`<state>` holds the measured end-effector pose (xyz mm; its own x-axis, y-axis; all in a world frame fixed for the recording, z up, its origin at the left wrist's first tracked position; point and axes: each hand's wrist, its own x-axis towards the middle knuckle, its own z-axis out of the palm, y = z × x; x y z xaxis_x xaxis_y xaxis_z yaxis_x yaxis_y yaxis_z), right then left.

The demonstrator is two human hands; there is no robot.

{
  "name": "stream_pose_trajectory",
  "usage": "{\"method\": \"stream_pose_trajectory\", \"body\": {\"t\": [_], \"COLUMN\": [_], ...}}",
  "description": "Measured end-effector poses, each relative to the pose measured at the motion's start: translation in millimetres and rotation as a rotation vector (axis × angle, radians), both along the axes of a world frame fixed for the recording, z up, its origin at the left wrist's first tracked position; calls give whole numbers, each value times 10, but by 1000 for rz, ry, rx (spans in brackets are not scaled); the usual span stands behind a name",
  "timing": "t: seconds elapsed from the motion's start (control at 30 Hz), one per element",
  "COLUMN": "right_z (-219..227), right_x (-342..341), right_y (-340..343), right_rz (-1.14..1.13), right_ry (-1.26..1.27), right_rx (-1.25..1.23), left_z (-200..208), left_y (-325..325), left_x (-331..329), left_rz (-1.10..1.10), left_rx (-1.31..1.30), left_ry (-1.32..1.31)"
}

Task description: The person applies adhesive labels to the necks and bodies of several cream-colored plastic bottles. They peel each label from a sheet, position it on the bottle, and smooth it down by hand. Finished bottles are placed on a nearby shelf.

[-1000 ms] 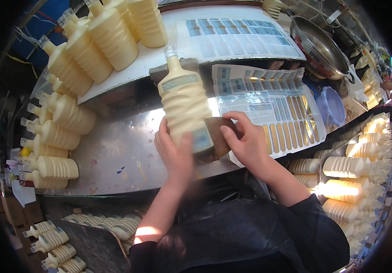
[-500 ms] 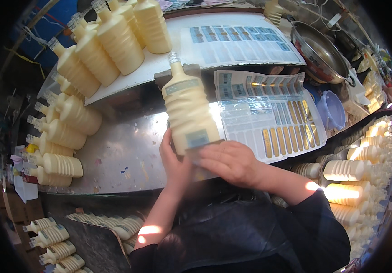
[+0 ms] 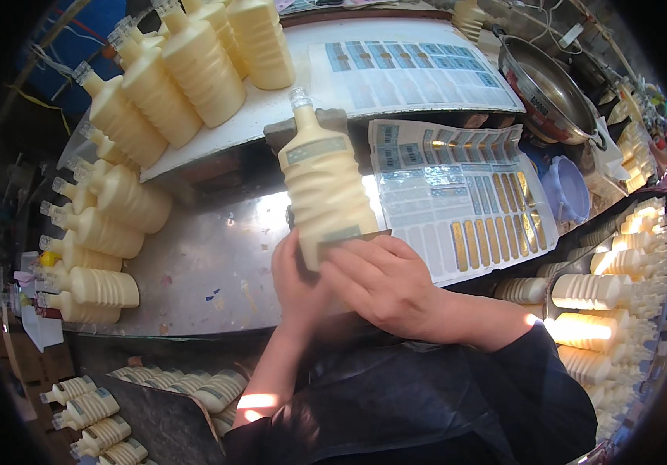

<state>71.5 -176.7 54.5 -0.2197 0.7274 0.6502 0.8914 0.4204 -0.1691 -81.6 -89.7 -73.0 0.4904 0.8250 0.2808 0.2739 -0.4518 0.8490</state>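
A cream, ribbed plastic bottle (image 3: 326, 182) with a clear neck lies tilted in front of me, its neck pointing away. It rests against a dark block (image 3: 333, 122) near its shoulder. One blue-grey label (image 3: 314, 150) runs across the shoulder, and another blue-grey label (image 3: 345, 232) shows near the base. My left hand (image 3: 299, 283) is closed around the left side of the base. Over the lower label my right hand (image 3: 384, 287) presses a thin dark flat piece (image 3: 376, 236), whose edge sticks out past its fingers. The right fingers hide part of the base.
Label sheets (image 3: 457, 194) lie right of the bottle, with another sheet (image 3: 415, 70) on the white board behind. Cream bottles (image 3: 202, 70) stand at the back left; more lie along the metal tabletop's (image 3: 202, 271) left edge. A wide pan (image 3: 550, 85) and a purple basin (image 3: 566, 190) sit right.
My right hand and the dark flat piece have moved slightly across the lower label, now covering more of it. My left hand stays at the base, a little lower left.
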Motion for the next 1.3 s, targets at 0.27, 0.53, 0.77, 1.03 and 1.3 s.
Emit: {"method": "stream_pose_trajectory", "body": {"t": [0.27, 0.53, 0.77, 1.03, 1.3], "right_z": [-75, -336, -219, -203, -171], "right_x": [221, 453, 210, 152, 435], "right_y": [-56, -110, -225, -304, -150], "right_rz": [-359, -427, 16, 94, -312], "right_ry": [292, 555, 302, 568, 964], "right_rx": [-245, -150, -113, -97, -623], "left_z": [-212, -144, 82, 319, 391], "left_y": [59, 101, 106, 148, 178], "left_x": [49, 36, -33, 41, 50], "left_rz": [11, -47, 59, -36, -70], "left_rx": [-267, -212, 9, 185, 329], "left_ry": [-173, -161, -92, -157, -21]}}
